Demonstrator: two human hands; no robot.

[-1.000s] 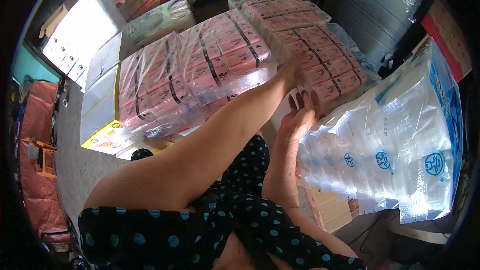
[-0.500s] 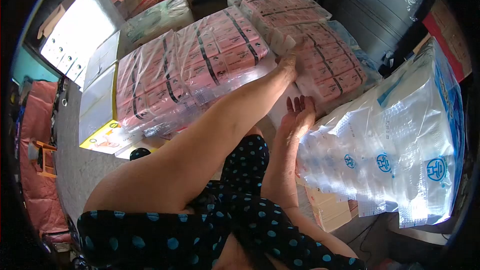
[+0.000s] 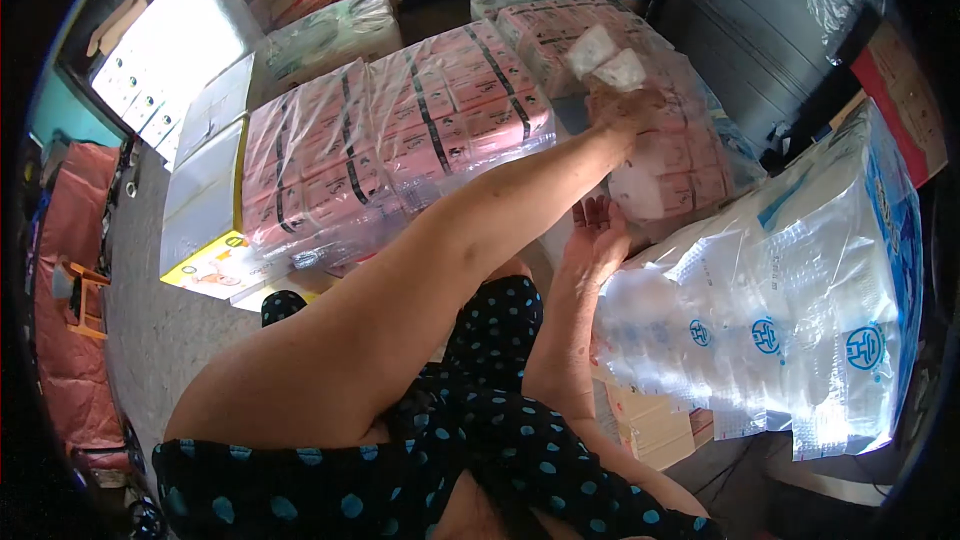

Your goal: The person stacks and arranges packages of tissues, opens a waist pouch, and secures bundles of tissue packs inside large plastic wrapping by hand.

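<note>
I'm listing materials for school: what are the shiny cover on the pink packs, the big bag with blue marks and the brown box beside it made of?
The cover on the pink packs looks like thin, glossy plastic: see-through and creased. The bag seems shiny plastic too, with wrinkles and bright glare. The box is probably dull cardboard: plain brown, flat-sided.

There are two hands [image 3: 628, 116] [image 3: 602, 240], three round blue logos [image 3: 866, 348], one stool [image 3: 90, 300].
</note>
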